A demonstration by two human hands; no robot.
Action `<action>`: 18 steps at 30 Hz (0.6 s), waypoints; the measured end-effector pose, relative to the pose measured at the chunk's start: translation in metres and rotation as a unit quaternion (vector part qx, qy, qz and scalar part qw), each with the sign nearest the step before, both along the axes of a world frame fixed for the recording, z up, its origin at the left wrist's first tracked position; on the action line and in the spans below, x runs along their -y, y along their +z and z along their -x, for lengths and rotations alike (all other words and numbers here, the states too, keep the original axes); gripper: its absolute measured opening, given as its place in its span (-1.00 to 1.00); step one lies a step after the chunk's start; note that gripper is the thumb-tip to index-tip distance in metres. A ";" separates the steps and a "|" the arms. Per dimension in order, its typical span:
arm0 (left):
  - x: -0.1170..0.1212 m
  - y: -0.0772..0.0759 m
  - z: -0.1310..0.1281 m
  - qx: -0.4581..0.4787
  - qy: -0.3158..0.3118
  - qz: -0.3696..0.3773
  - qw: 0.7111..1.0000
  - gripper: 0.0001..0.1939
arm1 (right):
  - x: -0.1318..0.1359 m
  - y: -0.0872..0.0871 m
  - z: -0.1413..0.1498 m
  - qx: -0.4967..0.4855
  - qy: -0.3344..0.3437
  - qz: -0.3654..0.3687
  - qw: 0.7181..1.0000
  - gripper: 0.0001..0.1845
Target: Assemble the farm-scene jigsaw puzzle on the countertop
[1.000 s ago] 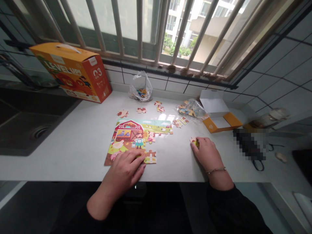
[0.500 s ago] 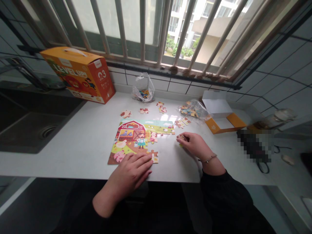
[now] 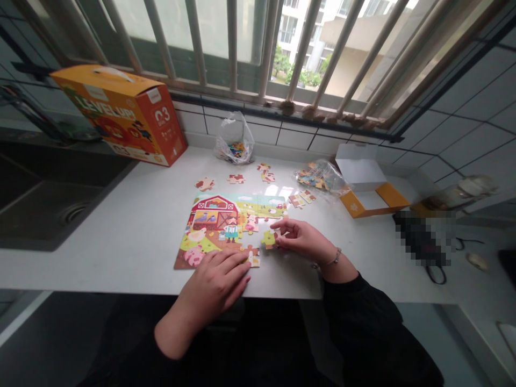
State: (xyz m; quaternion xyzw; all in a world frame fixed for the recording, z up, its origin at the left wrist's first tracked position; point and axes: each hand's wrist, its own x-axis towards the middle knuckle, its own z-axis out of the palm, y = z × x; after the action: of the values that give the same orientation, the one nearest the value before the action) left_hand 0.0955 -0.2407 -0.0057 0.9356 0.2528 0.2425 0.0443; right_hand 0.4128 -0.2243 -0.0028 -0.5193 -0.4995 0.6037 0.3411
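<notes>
Nearest, the left hand (image 3: pixel 215 282) lies flat on the white bench (image 3: pixel 133 236), fingers together and pressing the lower right edge of the farm puzzle (image 3: pixel 226 226), beside a brown piece at that corner. Just right of it, the right hand (image 3: pixel 304 242) pinches a green piece (image 3: pixel 269 239) between thumb and fingers, holding it against the open right side of the puzzle, below the finished top row. The puzzle sits in the middle of the bench, its barn at the upper left. Beyond it, loose pieces (image 3: pixel 300 199) lie scattered, some near a clear bag (image 3: pixel 320 180) of more pieces. To the right stands an open orange tray (image 3: pixel 373 196). Farther back, a second bag (image 3: pixel 234 145) rests against the tiled wall, and a large orange box (image 3: pixel 121 115) stands at the left, beside the sink (image 3: pixel 44 212).
</notes>
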 end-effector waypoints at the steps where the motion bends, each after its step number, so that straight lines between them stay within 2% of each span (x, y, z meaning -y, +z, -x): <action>1: 0.000 0.000 0.000 0.000 0.001 0.000 1.000 -0.75 | 0.001 -0.001 0.000 0.003 0.013 0.002 1.000 -0.28; 5: 0.001 -0.001 0.001 -0.002 0.004 0.003 1.000 -0.75 | 0.003 -0.005 -0.001 0.041 0.075 0.011 0.996 -0.23; 8: 0.001 -0.001 0.001 -0.004 0.004 0.007 1.000 -0.75 | 0.005 -0.006 -0.001 0.077 0.106 -0.012 0.991 -0.26; 18: 0.001 -0.001 0.001 -0.013 0.005 0.021 1.000 -0.74 | 0.008 -0.002 0.000 0.144 0.135 -0.058 0.979 -0.27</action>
State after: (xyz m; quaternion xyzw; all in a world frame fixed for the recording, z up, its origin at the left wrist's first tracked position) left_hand 0.0946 -0.2417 -0.0069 0.9364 0.2628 0.2250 0.0590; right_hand 0.4127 -0.2324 -0.0047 -0.5082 -0.6428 0.5331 0.2106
